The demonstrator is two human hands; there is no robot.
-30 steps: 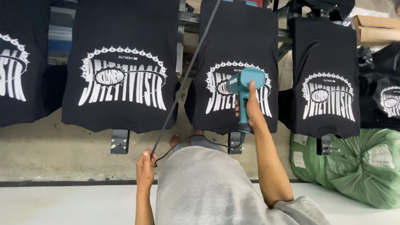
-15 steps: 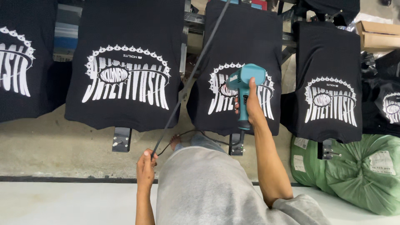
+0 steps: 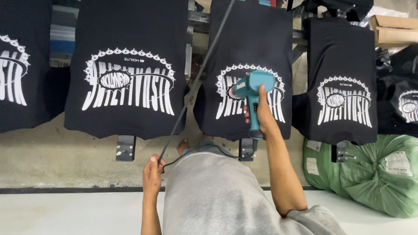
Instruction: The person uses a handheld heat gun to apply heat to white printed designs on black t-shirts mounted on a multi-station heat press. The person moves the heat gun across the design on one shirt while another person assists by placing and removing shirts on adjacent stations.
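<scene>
Right hand (image 3: 260,114) stays clamped on the teal heat gun (image 3: 252,89) over the black printed T-shirt (image 3: 252,65); left hand (image 3: 152,173) still pinches its black cord (image 3: 196,80), views barely shifted.

Your teal heat gun (image 3: 252,89) is held upright by its handle, nozzle pointing left over the white print of the black T-shirt (image 3: 250,48). Its black cord (image 3: 198,76) runs taut and diagonal.

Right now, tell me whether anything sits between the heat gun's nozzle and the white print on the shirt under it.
Nothing visible does. The right hand holds the heat gun directly over the print; the cord in the left hand runs clear to the left.
</scene>
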